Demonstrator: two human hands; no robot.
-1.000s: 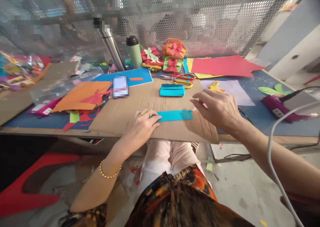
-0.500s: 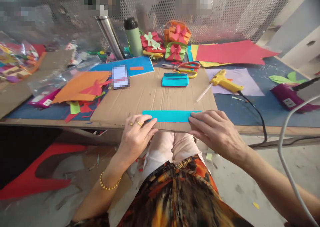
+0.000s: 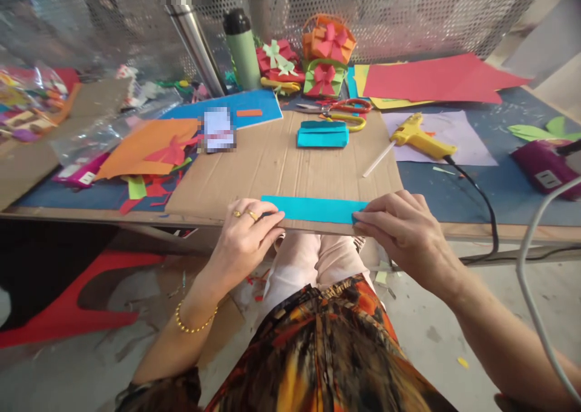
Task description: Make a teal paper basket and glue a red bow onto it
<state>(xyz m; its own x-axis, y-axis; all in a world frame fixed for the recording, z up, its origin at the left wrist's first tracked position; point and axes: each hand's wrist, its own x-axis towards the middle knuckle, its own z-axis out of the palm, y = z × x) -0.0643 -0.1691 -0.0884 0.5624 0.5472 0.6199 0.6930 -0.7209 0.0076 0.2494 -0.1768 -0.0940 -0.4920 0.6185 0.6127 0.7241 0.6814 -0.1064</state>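
At the near edge of the cardboard sheet [image 3: 272, 170], the left hand [image 3: 245, 236] pinches the left end of a turquoise paper strip [image 3: 313, 209] and the right hand [image 3: 403, 230] pinches its right end, so the strip lies flat and straight along that edge. To handle it well, the person should keep both grips equal and the long edges level, since uneven pull would probably skew or crease the paper. Farther in, near the sheet's far edge, sits a folded turquoise piece [image 3: 322, 135], with scissors [image 3: 345, 106] just beyond it. A yellow glue gun [image 3: 420, 140] lies off the right edge, and finished paper gift boxes [image 3: 323, 55] stand at the back.
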